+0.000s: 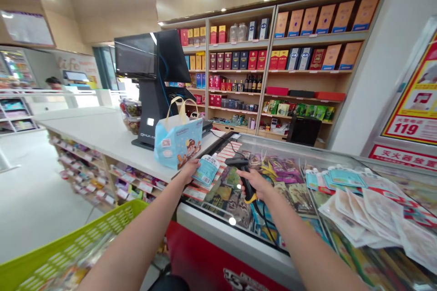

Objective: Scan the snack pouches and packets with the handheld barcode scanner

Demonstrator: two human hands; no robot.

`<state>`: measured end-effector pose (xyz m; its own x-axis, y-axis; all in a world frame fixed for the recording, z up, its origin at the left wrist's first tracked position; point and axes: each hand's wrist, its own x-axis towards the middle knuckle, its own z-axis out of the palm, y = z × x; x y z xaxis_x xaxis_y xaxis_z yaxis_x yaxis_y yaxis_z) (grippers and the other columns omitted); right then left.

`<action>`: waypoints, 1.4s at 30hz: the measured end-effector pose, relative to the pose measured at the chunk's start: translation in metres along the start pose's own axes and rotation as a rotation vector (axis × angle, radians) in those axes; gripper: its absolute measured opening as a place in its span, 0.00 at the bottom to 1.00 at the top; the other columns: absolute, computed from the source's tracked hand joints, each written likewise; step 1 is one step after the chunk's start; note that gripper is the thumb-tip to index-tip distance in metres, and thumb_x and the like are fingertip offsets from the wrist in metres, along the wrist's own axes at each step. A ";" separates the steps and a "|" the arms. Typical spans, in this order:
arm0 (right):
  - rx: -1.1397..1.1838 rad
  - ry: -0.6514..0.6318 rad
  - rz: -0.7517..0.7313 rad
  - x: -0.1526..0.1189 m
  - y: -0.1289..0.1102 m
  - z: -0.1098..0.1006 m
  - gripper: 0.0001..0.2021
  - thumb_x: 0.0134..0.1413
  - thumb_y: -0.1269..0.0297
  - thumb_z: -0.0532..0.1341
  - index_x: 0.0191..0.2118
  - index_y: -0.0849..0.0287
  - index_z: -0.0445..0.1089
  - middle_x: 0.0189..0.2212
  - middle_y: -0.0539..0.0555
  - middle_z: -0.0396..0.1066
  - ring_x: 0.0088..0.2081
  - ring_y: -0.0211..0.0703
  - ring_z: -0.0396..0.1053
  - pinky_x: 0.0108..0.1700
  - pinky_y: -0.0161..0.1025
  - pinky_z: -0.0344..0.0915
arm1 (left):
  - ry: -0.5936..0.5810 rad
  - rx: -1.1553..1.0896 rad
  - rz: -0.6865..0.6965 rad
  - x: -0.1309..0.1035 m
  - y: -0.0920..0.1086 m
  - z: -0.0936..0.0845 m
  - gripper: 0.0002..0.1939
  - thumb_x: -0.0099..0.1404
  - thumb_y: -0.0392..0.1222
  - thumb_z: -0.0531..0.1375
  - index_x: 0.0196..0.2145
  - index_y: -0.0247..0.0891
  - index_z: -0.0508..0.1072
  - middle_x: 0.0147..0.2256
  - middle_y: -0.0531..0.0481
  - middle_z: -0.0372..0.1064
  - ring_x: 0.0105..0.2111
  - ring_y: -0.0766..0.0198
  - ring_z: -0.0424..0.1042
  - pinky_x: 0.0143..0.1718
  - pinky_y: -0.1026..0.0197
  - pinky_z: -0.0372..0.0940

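Observation:
My left hand (190, 171) grips the edge of a light-blue spouted pouch (206, 169), whose printed side with a barcode faces up. My right hand (254, 181) is wrapped round the handle of a black barcode scanner (246, 177) with a yellow end at its base. The scanner's head points left toward the pouch, with a gap between them. Both hands are above the glass top of a chest freezer (235, 204) holding colourful packets. Just beyond my left hand a blue carrier bag (179, 141) with cream handles stands upright on the white counter.
A checkout terminal (146, 86) stands on the white counter (85, 120) behind the bag. White packets (365, 216) and more blue pouches (344, 176) lie on the glass at right. A lime-green basket (82, 241) with goods is at lower left. Boxed goods fill the back shelves (239, 45).

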<state>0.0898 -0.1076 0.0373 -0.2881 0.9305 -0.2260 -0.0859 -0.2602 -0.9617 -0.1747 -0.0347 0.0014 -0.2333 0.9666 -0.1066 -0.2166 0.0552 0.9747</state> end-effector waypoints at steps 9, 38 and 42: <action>-0.016 0.007 -0.002 -0.002 -0.003 0.006 0.12 0.52 0.61 0.63 0.31 0.57 0.57 0.13 0.43 0.64 0.13 0.33 0.60 0.16 0.31 0.61 | 0.046 0.429 0.135 0.003 0.002 -0.006 0.12 0.53 0.24 0.57 0.31 0.35 0.76 0.21 0.50 0.70 0.20 0.65 0.67 0.24 0.67 0.60; 0.165 0.313 -0.196 -0.086 -0.024 -0.160 0.13 0.47 0.60 0.66 0.29 0.58 0.60 0.14 0.43 0.64 0.13 0.32 0.59 0.16 0.31 0.60 | -0.267 0.871 0.574 -0.054 -0.049 0.286 0.08 0.58 0.34 0.60 0.37 0.35 0.74 0.36 0.42 0.75 0.37 0.60 0.74 0.42 0.59 0.65; 0.201 0.463 -0.246 -0.102 -0.033 -0.198 0.13 0.47 0.60 0.66 0.29 0.58 0.60 0.13 0.44 0.63 0.13 0.32 0.59 0.15 0.32 0.61 | -0.487 0.834 0.566 -0.084 -0.063 0.371 0.09 0.59 0.41 0.61 0.37 0.35 0.75 0.35 0.42 0.76 0.37 0.59 0.74 0.40 0.60 0.65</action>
<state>0.3112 -0.1430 0.0611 0.2086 0.9742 -0.0867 -0.2903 -0.0230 -0.9567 0.2105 -0.0262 0.0223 0.3385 0.8906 0.3038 0.5493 -0.4492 0.7046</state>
